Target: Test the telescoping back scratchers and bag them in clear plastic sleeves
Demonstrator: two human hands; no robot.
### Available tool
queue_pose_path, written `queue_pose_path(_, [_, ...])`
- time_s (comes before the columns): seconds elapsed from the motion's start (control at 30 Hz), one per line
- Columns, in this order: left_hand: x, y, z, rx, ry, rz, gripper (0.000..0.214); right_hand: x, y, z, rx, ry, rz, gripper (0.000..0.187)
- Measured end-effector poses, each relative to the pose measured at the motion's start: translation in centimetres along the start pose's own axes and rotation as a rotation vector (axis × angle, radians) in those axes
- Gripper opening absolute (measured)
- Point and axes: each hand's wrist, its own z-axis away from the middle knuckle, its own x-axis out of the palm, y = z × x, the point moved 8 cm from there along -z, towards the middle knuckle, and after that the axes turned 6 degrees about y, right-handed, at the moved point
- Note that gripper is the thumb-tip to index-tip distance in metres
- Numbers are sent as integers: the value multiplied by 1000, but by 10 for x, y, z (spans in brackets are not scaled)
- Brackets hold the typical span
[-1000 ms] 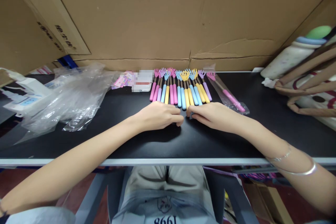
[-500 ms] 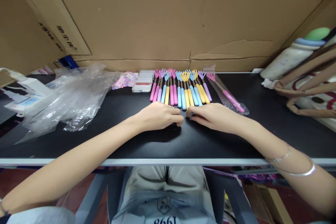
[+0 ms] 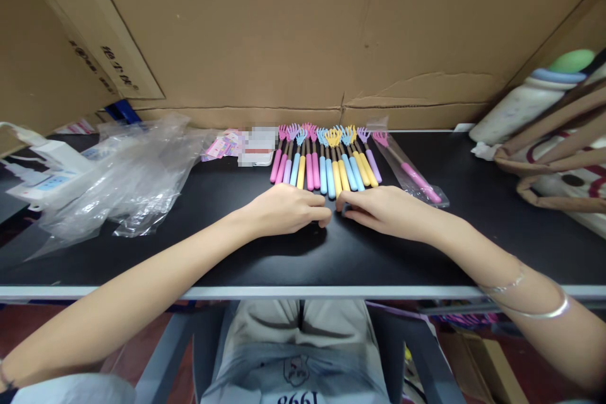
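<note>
Several back scratchers (image 3: 337,167) with pink, purple, blue and yellow handles lie side by side in a row, claw heads toward the cardboard. My left hand (image 3: 291,208) rests on the black table just in front of the left handles, its fingers curled in with nothing visible in them. Close by on the right, my right hand (image 3: 379,208) lies near the handle ends with its fingers also bent inward and no object showing. A small gap separates the two hands. To the right of the row is a pink back scratcher (image 3: 419,183) in a clear plastic sleeve.
Clear plastic bags (image 3: 137,170) are piled at the left, beside a white power strip (image 3: 52,183). Small printed cards (image 3: 222,144) and a white object (image 3: 257,154) sit left of the row. A bottle (image 3: 525,104) and a bag (image 3: 563,170) stand at the right. Cardboard (image 3: 293,31) walls the back.
</note>
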Motion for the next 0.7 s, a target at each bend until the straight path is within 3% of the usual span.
queue_pose_path(0.7, [-2,1,0,10,44,-6,25,1,2,1,26,-27,7,17])
